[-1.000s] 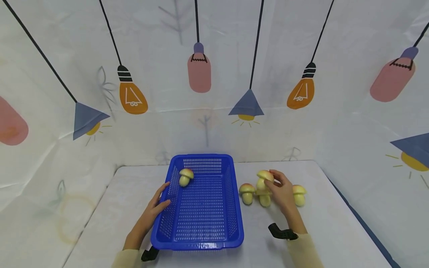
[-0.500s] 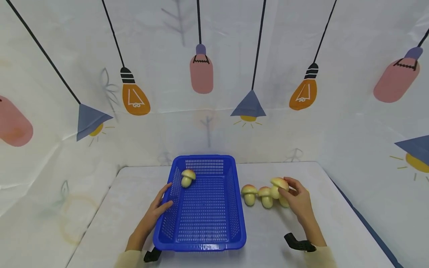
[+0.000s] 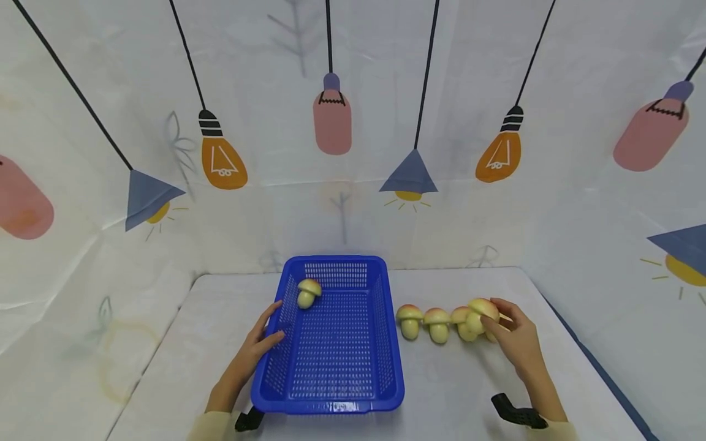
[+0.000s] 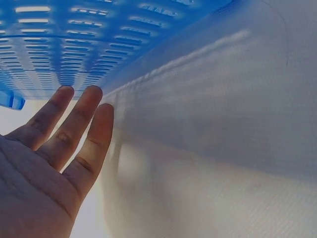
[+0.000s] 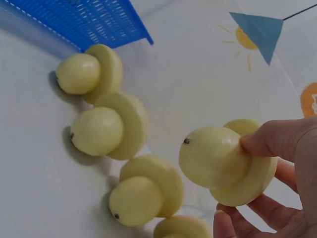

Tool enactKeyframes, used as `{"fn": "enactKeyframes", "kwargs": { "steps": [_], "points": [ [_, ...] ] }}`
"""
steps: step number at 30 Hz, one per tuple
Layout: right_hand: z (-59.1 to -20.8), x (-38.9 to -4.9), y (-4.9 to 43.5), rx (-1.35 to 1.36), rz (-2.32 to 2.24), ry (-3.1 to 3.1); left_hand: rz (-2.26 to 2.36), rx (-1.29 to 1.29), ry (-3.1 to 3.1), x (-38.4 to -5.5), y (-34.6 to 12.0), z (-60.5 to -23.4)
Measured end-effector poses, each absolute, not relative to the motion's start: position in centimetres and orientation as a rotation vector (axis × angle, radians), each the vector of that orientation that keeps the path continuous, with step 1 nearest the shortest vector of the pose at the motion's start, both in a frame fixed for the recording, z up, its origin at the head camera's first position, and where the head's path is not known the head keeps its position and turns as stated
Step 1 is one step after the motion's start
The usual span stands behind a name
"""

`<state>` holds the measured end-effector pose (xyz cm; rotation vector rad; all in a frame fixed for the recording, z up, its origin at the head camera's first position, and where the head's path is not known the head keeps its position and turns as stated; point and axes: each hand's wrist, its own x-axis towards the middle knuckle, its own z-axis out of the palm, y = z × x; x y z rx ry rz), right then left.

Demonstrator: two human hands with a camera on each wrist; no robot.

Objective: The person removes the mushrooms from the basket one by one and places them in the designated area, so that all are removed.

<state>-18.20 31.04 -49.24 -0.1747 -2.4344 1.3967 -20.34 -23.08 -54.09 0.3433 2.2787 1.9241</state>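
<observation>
My right hand (image 3: 520,340) pinches a toy mushroom (image 3: 483,311) with a yellow-and-reddish cap, thumb on one side and fingers on the other. In the right wrist view this mushroom (image 5: 213,156) is raised above a row of similar ones. The row starts beside the basket with one mushroom (image 3: 409,323), then another (image 3: 438,326) and a third (image 3: 461,324); a further mushroom (image 5: 182,228) is partly hidden. My left hand (image 3: 250,350) rests at the left rim of a blue plastic basket (image 3: 394,367), its fingers (image 4: 81,119) extended along the outer wall. One mushroom (image 3: 307,294) lies in the basket's far left corner.
A white-covered table (image 3: 452,392) bears everything. Behind it hangs a pale cloth (image 3: 265,220) printed with lamps and bulbs. Black straps (image 3: 518,413) sit at both wrists.
My right hand has moved to the right with the held mushroom, from over the middle of the row to its right end. The left hand keeps its place at the basket.
</observation>
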Motion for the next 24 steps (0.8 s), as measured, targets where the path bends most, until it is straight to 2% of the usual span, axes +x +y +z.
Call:
{"fn": "enactKeyframes", "kwargs": {
  "steps": [24],
  "points": [
    [-48.8, -16.6, 36.3, -0.211, 1.226, -2.457, 1.890, 0.280, 2.302, -20.2, -22.9, -53.6]
  ]
}}
